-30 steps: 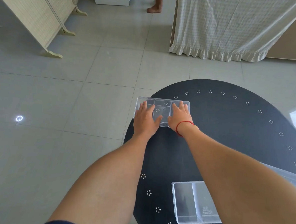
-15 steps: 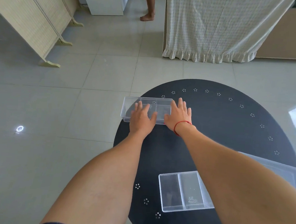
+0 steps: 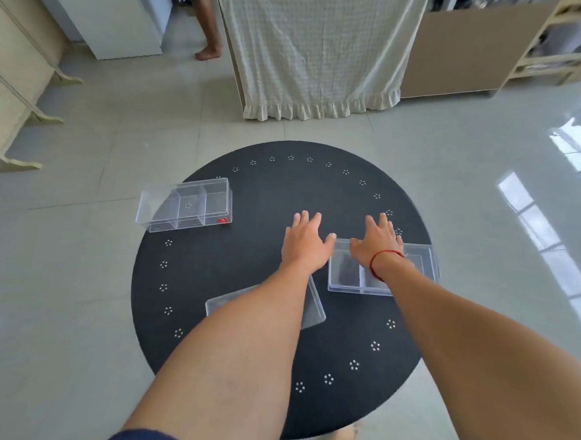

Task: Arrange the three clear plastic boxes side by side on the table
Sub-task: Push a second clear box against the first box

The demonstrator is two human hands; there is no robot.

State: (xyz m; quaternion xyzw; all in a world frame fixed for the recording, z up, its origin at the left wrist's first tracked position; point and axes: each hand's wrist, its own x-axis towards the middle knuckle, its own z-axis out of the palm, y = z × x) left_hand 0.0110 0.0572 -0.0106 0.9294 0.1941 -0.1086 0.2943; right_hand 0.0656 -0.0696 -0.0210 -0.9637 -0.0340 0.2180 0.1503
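Three clear plastic boxes lie on a round black table [image 3: 267,191]. One box [image 3: 185,205] sits at the far left edge, partly overhanging it, with a red sticker at its corner. A second box [image 3: 353,274] lies at the right, under my right hand [image 3: 378,240] and wrist, which wears a red string. The third box [image 3: 312,309] is near the middle, mostly hidden beneath my left forearm. My left hand [image 3: 306,243] hovers with fingers spread just left of the right box. Both hands are open and hold nothing.
The table stands on a pale tiled floor [image 3: 75,274]. A cream curtain [image 3: 313,51] hangs beyond it, a folding screen [image 3: 11,83] stands at the left, shelves [image 3: 565,42] at the right. A person's bare leg [image 3: 208,41] shows at the back.
Both hands have let go of the far-left box and moved right, over the right box. The camera has lifted, showing the whole table.
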